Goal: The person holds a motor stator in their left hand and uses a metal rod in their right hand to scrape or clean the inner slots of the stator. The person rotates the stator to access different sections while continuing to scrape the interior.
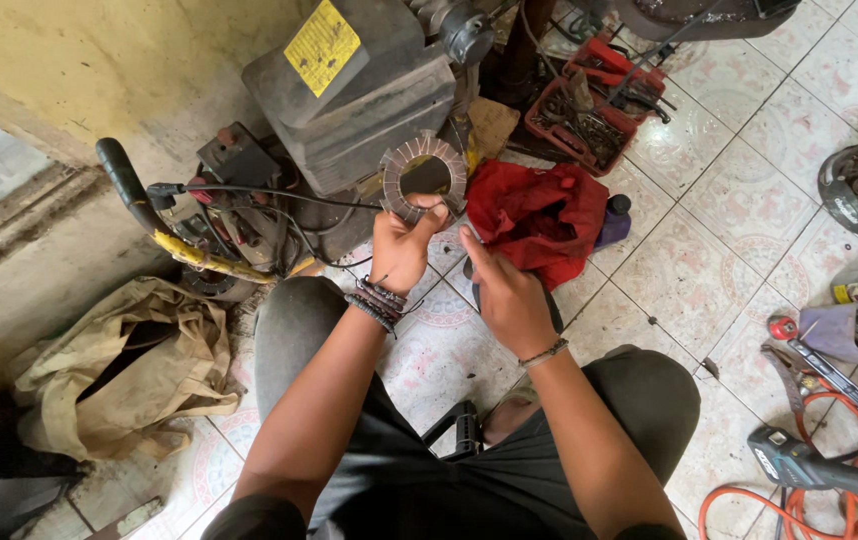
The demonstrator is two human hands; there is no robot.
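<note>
The left hand pinches the ring-shaped stator core by its lower rim, just left of the red cloth. The right hand hovers below — fingers loosely curled, empty. Best keep the ring steady — supported from beneath.

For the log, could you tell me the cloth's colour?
Red; the cloth shows best in the head view.

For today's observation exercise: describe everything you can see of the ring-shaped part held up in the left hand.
The ring-shaped part is a round metal stator core, grey with coppery slots radiating around a wide open centre. It stands upright, facing the camera, in front of a dark machine. The left hand grips its lower rim; the right hand is apart below.
</note>
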